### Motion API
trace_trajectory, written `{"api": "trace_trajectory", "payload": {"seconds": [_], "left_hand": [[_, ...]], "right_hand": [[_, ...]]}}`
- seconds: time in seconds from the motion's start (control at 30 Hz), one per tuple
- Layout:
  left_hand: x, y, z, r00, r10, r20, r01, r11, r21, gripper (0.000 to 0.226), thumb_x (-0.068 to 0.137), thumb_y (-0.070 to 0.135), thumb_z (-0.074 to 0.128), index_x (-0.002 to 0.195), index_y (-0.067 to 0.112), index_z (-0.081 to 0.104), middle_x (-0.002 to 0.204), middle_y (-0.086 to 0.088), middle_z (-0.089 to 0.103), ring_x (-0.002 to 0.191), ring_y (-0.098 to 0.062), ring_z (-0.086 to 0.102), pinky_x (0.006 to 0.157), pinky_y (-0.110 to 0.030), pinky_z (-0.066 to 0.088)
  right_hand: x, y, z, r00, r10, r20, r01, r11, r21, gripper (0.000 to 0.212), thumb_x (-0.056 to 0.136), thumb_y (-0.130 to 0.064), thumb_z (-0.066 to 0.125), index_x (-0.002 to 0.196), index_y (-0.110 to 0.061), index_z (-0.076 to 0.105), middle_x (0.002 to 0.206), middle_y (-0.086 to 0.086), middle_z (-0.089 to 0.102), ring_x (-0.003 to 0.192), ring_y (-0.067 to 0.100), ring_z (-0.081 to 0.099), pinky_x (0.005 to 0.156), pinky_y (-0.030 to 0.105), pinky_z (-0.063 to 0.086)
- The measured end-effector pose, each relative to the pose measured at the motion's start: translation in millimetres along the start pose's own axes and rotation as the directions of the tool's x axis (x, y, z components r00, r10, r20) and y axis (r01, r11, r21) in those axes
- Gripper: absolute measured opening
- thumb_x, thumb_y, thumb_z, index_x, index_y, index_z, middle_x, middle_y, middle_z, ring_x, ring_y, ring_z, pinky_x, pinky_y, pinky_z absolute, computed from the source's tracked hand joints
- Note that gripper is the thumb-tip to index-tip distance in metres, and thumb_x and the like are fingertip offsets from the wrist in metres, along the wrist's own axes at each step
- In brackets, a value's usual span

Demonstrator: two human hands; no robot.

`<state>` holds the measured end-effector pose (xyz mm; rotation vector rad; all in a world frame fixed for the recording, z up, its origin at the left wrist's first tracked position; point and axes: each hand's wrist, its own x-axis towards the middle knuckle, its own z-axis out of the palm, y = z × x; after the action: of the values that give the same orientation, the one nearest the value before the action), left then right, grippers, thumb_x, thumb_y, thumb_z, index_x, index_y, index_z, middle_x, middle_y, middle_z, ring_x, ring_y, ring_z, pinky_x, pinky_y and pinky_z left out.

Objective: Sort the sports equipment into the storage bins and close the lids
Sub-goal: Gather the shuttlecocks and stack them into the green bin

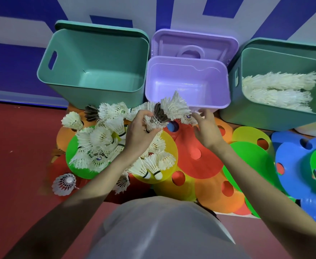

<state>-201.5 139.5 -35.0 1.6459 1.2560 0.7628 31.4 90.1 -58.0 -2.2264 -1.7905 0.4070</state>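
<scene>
- Your red floor [13,146] runs up to a blue-and-white wall [13,62], and three open bins stand in a row against that wall
- The left teal bin [60,85] shows only its bare bottom, with its lid [97,28] propped upright behind it
- The right teal bin [265,116] already holds rows of white shuttlecocks [278,90] lying on their sides
- The purple bin [222,101] sits between the two, bare inside, and its purple lid [194,43] leans behind it
- A spread of flat disc cones [205,165] in orange, red, yellow, green and blue overlaps on the floor in front of the bins, reaching from below the left bin to the right edge
- A loose pile of shuttlecocks [101,144] rests on the green and yellow cones at the left, with one more shuttlecock [64,184] lying apart beside the pile's near edge
- Your left hand [140,135] is clamped around a bunch of shuttlecocks [164,111], white with a dark one among them, held just in front of the purple bin's near wall
- Your right hand [207,128] has its fingertips closed on a single shuttlecock [188,118] just beside that bunch, though the blur makes the pinch hard to confirm
</scene>
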Motion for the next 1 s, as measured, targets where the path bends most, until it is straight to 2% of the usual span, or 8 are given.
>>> {"api": "trace_trajectory", "payload": {"seconds": [0.17,0.27,0.37,0.47,0.57,0.7,0.8,1.0], "left_hand": [[0,0,-3,1.000,-0.012,-0.016,0.012,1.000,0.007,0.040,0.077,0.016,0.078,0.107,0.021,0.053,0.103,0.015,0.057,0.067,-0.008,0.046,0.076,-0.046,0.051],[1,-1,-4,1.000,-0.014,-0.020,0.014,1.000,0.011,0.040,0.076,0.017,0.079,0.107,0.022,0.053,0.103,0.017,0.057,0.067,-0.006,0.045,0.076,-0.044,0.051],[2,-1,-5,1.000,-0.009,-0.020,0.009,1.000,0.014,0.040,0.076,0.017,0.079,0.106,0.023,0.053,0.098,0.017,0.056,0.064,-0.003,0.042,0.068,-0.036,0.047],[2,-1,-6,1.000,-0.004,-0.020,0.004,1.000,0.023,0.041,0.076,0.016,0.079,0.106,0.022,0.053,0.088,0.019,0.052,0.057,-0.001,0.039,0.059,-0.023,0.035],[2,-1,-9,1.000,0.012,-0.028,-0.011,0.999,0.041,0.041,0.076,0.015,0.080,0.107,0.019,0.053,0.093,0.014,0.055,0.055,0.001,0.039,0.057,-0.020,0.032],[0,-3,-13,0.999,0.027,-0.030,-0.025,0.998,0.053,0.040,0.076,0.016,0.080,0.106,0.018,0.054,0.085,0.004,0.058,0.052,-0.005,0.035,0.056,-0.028,0.036],[-1,-3,-14,0.999,0.022,-0.027,-0.021,0.998,0.053,0.040,0.076,0.017,0.080,0.106,0.020,0.053,0.072,0.008,0.049,0.051,-0.006,0.032,0.056,-0.032,0.038],[3,1,-17,0.998,0.068,0.009,-0.069,0.991,0.114,0.040,0.076,0.018,0.079,0.107,0.023,0.053,0.081,0.004,0.053,0.061,-0.007,0.040,0.071,-0.044,0.051]], "right_hand": [[16,3,15,0.997,-0.023,0.067,0.042,0.956,-0.291,0.042,0.075,0.009,0.050,0.115,-0.001,0.058,0.114,0.024,0.046,0.102,0.040,0.047,0.077,0.042,0.040],[21,4,18,0.997,-0.054,0.061,0.073,0.925,-0.373,0.021,0.066,0.013,0.060,0.085,0.004,0.063,0.091,0.021,0.050,0.085,0.037,0.052,0.064,0.038,0.041],[24,3,21,0.995,-0.083,0.053,0.097,0.913,-0.396,0.019,0.051,0.015,0.070,0.059,0.004,0.057,0.073,0.019,0.050,0.070,0.034,0.054,0.053,0.030,0.031],[25,2,23,0.996,-0.062,0.067,0.081,0.940,-0.330,0.014,0.063,0.011,0.068,0.061,0.007,0.055,0.081,0.020,0.050,0.078,0.036,0.053,0.055,0.033,0.030],[23,2,23,0.997,-0.077,-0.008,0.073,0.964,-0.257,0.018,0.070,0.003,0.069,0.059,0.006,0.055,0.078,0.019,0.049,0.075,0.035,0.052,0.053,0.034,0.033],[6,1,15,0.976,-0.110,-0.189,0.097,0.992,-0.076,0.014,0.084,-0.011,0.065,0.073,-0.002,0.062,0.088,0.014,0.051,0.082,0.032,0.050,0.060,0.034,0.040],[-11,-3,5,0.949,-0.097,-0.299,0.128,0.988,0.084,0.010,0.089,-0.014,0.062,0.084,-0.006,0.063,0.096,0.011,0.053,0.090,0.026,0.048,0.073,0.033,0.040],[-29,-22,-32,0.824,0.249,-0.509,0.028,0.879,0.476,0.010,0.097,-0.017,0.047,0.087,-0.015,0.049,0.080,0.004,0.054,0.073,0.026,0.050,0.068,0.038,0.040]]}}
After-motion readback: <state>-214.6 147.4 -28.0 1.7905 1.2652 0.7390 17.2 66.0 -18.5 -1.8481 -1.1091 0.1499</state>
